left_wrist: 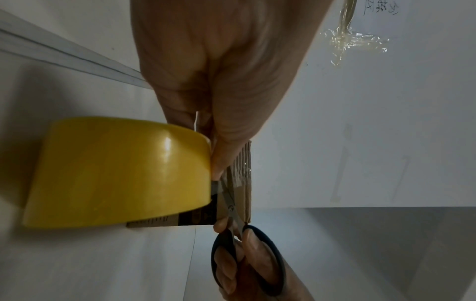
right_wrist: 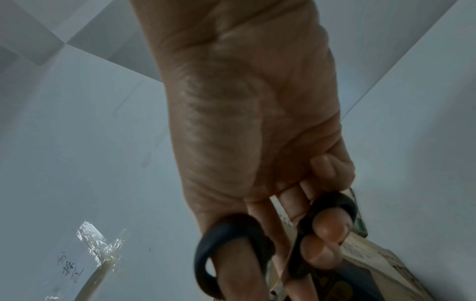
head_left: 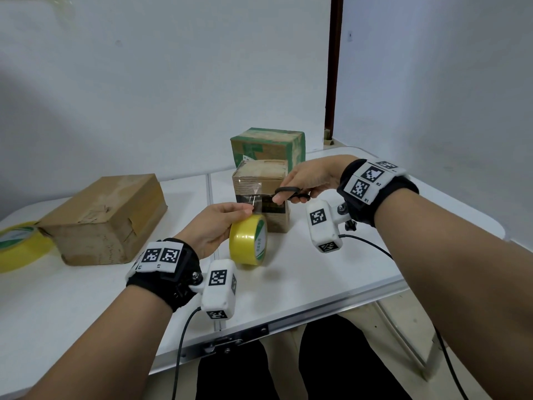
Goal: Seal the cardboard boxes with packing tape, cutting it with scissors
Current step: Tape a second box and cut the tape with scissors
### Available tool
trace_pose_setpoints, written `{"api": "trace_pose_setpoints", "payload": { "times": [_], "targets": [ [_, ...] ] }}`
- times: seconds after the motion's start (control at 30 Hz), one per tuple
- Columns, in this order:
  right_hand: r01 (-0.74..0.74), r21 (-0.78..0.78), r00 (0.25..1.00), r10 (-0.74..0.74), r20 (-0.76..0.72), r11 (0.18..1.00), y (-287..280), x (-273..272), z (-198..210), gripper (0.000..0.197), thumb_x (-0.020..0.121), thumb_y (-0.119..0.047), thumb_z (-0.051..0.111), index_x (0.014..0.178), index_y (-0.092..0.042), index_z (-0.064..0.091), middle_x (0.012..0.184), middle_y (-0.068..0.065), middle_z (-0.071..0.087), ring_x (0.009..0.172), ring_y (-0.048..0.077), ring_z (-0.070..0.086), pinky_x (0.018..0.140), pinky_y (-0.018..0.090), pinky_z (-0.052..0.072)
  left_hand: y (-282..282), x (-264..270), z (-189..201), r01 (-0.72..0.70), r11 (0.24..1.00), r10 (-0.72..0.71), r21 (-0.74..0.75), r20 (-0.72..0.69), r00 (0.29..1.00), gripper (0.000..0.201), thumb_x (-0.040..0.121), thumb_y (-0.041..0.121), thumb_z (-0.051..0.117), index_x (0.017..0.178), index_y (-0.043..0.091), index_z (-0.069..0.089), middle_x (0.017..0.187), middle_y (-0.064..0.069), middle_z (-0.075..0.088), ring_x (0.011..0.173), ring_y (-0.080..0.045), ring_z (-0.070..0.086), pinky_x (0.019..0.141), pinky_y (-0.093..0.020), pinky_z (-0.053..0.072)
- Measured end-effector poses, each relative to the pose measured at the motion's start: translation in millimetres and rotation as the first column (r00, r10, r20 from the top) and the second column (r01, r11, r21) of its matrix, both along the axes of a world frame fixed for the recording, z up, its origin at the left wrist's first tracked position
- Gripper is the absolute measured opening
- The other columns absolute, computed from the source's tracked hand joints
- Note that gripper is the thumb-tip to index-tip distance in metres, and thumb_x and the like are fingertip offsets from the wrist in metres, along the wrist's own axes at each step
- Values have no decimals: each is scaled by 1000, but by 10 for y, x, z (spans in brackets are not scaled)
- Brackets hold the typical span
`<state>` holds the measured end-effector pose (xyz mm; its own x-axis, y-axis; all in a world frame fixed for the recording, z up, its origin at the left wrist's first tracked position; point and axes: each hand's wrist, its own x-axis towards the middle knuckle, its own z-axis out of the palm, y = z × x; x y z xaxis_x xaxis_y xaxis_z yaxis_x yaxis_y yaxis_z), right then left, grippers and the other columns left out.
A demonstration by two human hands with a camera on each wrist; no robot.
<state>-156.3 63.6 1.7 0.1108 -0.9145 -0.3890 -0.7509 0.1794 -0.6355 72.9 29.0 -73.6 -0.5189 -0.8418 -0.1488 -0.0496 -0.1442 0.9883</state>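
Note:
A small brown cardboard box (head_left: 259,174) stands upright in the middle of the white table (head_left: 317,269), with clear tape running down its near face. My left hand (head_left: 219,223) holds the yellow tape roll (head_left: 248,241) (left_wrist: 115,173) just in front of that box, thumb and fingers pinching the stretched strip. My right hand (head_left: 305,180) grips black-handled scissors (head_left: 291,193) (left_wrist: 247,254) (right_wrist: 257,244), fingers through the loops. The steel blades (left_wrist: 229,197) lie across the tape strip between roll and box.
A green-printed cardboard box (head_left: 268,144) stands behind the small one. A larger flat brown box (head_left: 103,217) lies at the left, with a second yellow tape roll (head_left: 17,246) beside it at the table's left edge. Crumpled clear tape (left_wrist: 352,44) sticks to the wall.

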Motion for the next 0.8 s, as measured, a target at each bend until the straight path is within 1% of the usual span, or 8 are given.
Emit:
{"api": "trace_pose_setpoints", "payload": {
  "times": [0.13,0.27,0.43,0.53,0.6,0.67,0.73,0.8],
  "targets": [
    [-4,-16,1000,4,9,1000,-26,-18,-31,45,78,-42,77,105,-6,72,69,3,54,57,12,41,55,24,24,0,8,0,-5,1000,5,3,1,1000,23,89,10,66,112,6,67,107,-11,71,88,-14,68,76,-20,58],
    [-24,-23,1000,25,16,999,-56,-27,-61,69,66,-49,81,107,4,66,71,8,52,59,15,36,55,24,24,9,3,6,-13,1000,13,-4,7,1000,23,89,10,66,112,6,67,106,-11,71,87,-14,67,77,-19,57],
    [-18,-39,999,20,46,999,-53,-32,-81,54,72,-42,80,105,-1,70,71,9,53,59,16,35,55,24,22,4,0,23,-23,1000,23,10,11,1000,21,89,8,66,110,5,68,106,-12,71,85,-14,68,76,-20,58],
    [0,-38,1000,0,24,999,-19,-5,-72,44,78,-42,76,105,-8,72,64,2,54,56,12,40,53,24,21,-5,16,55,-23,999,22,27,28,999,23,89,7,66,111,3,67,107,-13,72,87,-15,68,79,-21,57],
    [-11,-35,999,9,-37,999,-5,25,-67,46,80,-48,72,107,-11,71,65,-2,56,57,10,45,54,23,24,-15,34,91,-2,1000,0,28,63,998,23,88,9,67,110,2,68,107,-13,72,91,-17,68,83,-23,56],
    [-25,-26,995,22,-95,999,6,37,-66,49,80,-51,71,108,-11,70,68,-2,58,59,10,48,56,24,28,-32,61,132,21,1000,-24,22,119,993,22,87,10,68,108,3,70,107,-13,72,90,-16,68,84,-24,56],
    [-29,-18,992,26,-120,999,-13,32,-108,50,79,-52,71,107,-12,70,70,-2,58,61,11,49,57,24,29,-39,99,172,42,999,-42,6,202,979,23,86,11,69,107,3,70,106,-14,72,86,-16,67,85,-26,55],
    [-19,10,981,20,-192,1000,-22,32,-137,50,80,-51,71,110,-12,69,72,-2,58,63,11,49,58,23,31,-51,145,216,44,998,-31,-35,305,952,23,86,12,69,106,2,71,106,-14,71,86,-18,65,86,-29,54]
  ]
}}
